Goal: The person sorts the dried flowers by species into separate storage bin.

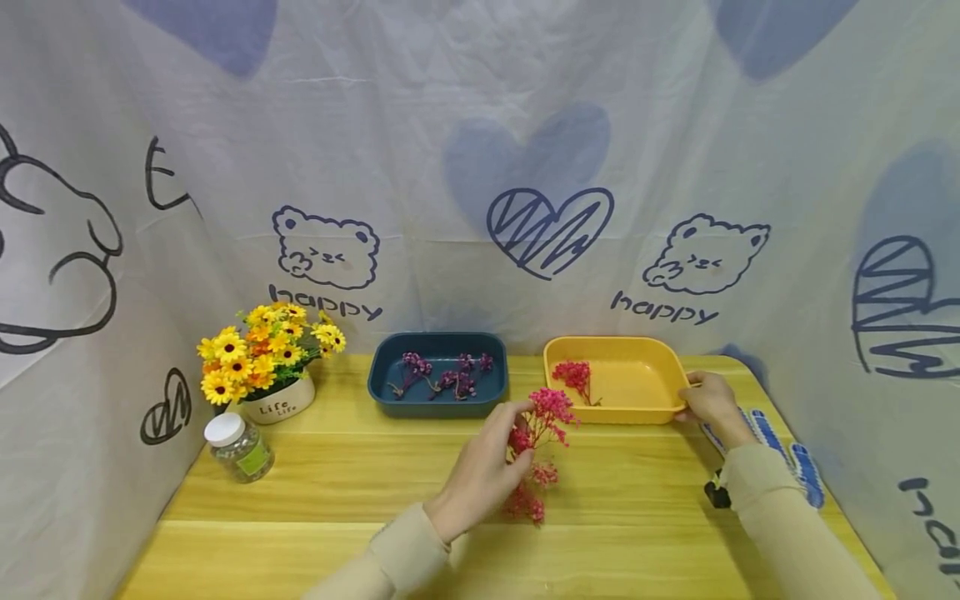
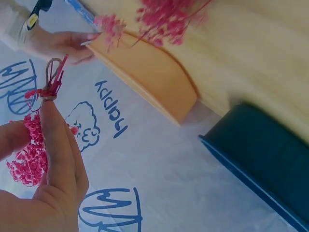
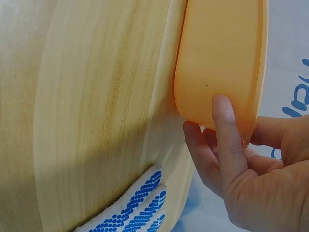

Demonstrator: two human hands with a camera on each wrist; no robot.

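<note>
My left hand [image 1: 480, 468] pinches a sprig of pink dried flowers [image 1: 551, 407] above the middle of the table. Its twine-tied stem end [image 2: 50, 89] shows between thumb and fingers in the left wrist view. Beneath that hand, more pink flowers [image 1: 527, 505] lie on the wood, partly hidden by it. My right hand [image 1: 711, 403] grips the right end of the yellow tray [image 1: 615, 416], thumb and fingers about its rim in the right wrist view. One pink sprig [image 1: 574, 377] lies at the left inside this tray.
Left of the yellow tray stands a dark blue tray [image 1: 438, 409] with several purple sprigs [image 1: 459, 381]. A pot of yellow flowers [image 1: 279, 398] and a white-lidded jar [image 1: 243, 454] are at the left. Blue-dotted white gloves [image 1: 804, 471] lie beside my right forearm. A printed curtain [image 1: 420, 167] encloses the table.
</note>
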